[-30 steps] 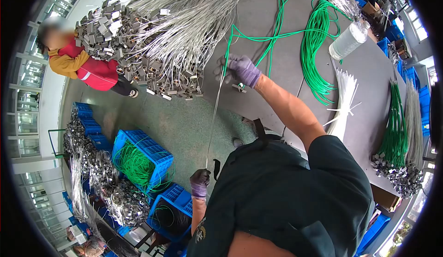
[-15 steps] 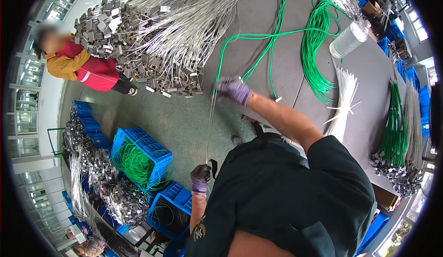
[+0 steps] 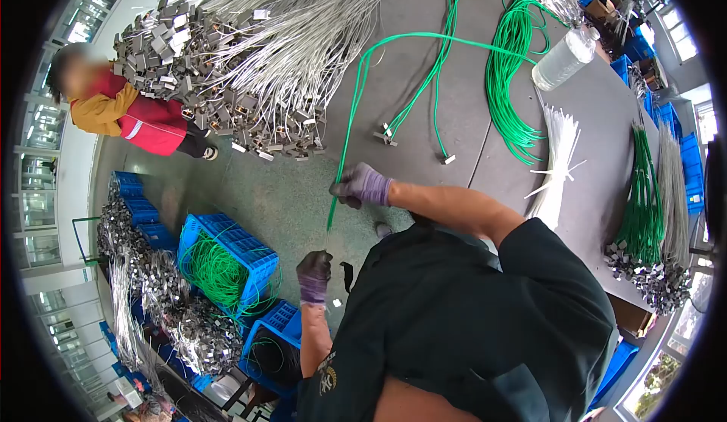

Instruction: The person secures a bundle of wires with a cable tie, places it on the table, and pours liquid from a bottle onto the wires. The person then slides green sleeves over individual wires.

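Note:
My right hand point(image 3: 363, 185), in a purple and dark glove, is closed around green cables point(image 3: 356, 104) that arch up over the grey table point(image 3: 591, 149). The cable ends hang below its fingers. Lower down, my left hand point(image 3: 313, 277), gloved the same way, is closed on thin silvery wire just under those green ends. A small white piece point(image 3: 337, 302) shows beside the left wrist. Other green cables with metal connectors point(image 3: 385, 136) at their ends lie on the table, near a coiled green bundle point(image 3: 509, 81).
Silvery wires point(image 3: 303, 51) with many metal connectors pile up at the upper left. A clear bottle point(image 3: 564, 59) and a white tie bundle point(image 3: 559, 157) are on the table. A person in red point(image 3: 155, 123) stands at left. Blue crates point(image 3: 261, 263) sit below.
My right hand has moved down towards my left hand, drawing the green cables over the table edge. The silvery stretch between the hands is much shorter. The connectors on the table are now uncovered.

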Tool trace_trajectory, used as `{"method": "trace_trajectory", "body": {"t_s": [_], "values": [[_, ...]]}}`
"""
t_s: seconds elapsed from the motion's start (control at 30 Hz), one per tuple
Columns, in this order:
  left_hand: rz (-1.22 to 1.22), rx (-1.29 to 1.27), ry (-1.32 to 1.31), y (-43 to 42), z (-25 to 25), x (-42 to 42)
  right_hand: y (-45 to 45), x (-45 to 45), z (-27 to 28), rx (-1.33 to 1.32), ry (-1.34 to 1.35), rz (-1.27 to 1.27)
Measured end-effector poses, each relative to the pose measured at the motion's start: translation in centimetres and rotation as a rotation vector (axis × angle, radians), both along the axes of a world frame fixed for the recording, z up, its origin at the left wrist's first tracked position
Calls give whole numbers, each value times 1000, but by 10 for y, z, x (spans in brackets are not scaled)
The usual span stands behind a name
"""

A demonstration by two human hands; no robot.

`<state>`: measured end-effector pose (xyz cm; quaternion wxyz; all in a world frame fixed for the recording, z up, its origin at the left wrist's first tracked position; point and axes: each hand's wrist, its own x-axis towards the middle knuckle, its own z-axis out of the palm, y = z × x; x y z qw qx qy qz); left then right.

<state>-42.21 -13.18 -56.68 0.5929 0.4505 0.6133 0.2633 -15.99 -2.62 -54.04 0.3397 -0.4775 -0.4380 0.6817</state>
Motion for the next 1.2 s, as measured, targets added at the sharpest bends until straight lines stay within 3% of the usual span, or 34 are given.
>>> {"method": "trace_trajectory", "body": {"t_s": [0.07, 0.13, 0.17, 0.27, 0.3, 0.37, 0.43, 0.47, 0.53, 0.57, 0.63, 0.7, 0.8, 0.9, 0.93, 0.97, 1.0, 1.03, 1.07, 1.13, 1.2], "values": [[-54, -7, -53, 3, -2, 0, 19, 12, 6, 28, -81, -53], [-150, 275, -45, -1, -5, 7, 47, 37, 18, 25, -139, -228], [-148, 204, -37, -2, -22, -2, 61, 51, 26, 2, -127, -353], [-189, 205, 60, 9, -18, 15, 70, 68, 25, -59, -95, -398], [-203, 273, 75, 12, -26, 20, 62, 61, 10, -72, -94, -361], [-201, 249, 58, 20, -18, 34, 43, 45, -41, 240, -189, -143], [-193, 215, 49, 22, -7, 41, 5, 25, -7, -24, -113, -73], [-191, 127, -18, 22, -2, 41, 6, 27, -5, -24, -111, -79], [-188, 44, -89, 23, 0, 44, 24, 39, 0, 149, -421, -73], [-232, 121, -51, 19, 0, 40, 55, 53, -50, 678, -889, -42], [-269, 219, -65, 10, -18, 27, 78, 90, 19, 472, -636, -310], [-208, 209, -75, 6, -16, 30, 91, 127, 73, 188, -301, -399], [-152, 215, -51, 9, -16, 46, 99, 145, 58, 100, -114, -395], [-257, 314, 70, 15, -42, 47, 72, 121, -4, 42, -178, -317], [-353, 383, 160, 16, -50, 44, 70, 110, -66, 354, -377, -159], [-353, 383, 161, 18, -49, 46, 58, 97, -74, 310, -351, -102], [-298, 184, 136, 22, -46, 48, 45, 83, -82, 265, -327, -45], [-241, -19, 114, 23, -40, 50, 29, 71, -49, -135, -77, -96], [-240, -23, 119, 26, -25, 53, 38, 75, -54, -62, -266, -44], [-287, 114, 6, 34, 6, 63, 71, 95, -62, 1263, -958, -37], [-314, 252, 24, 42, 19, 73, 71, 125, 75, 157, -257, -119]]}}
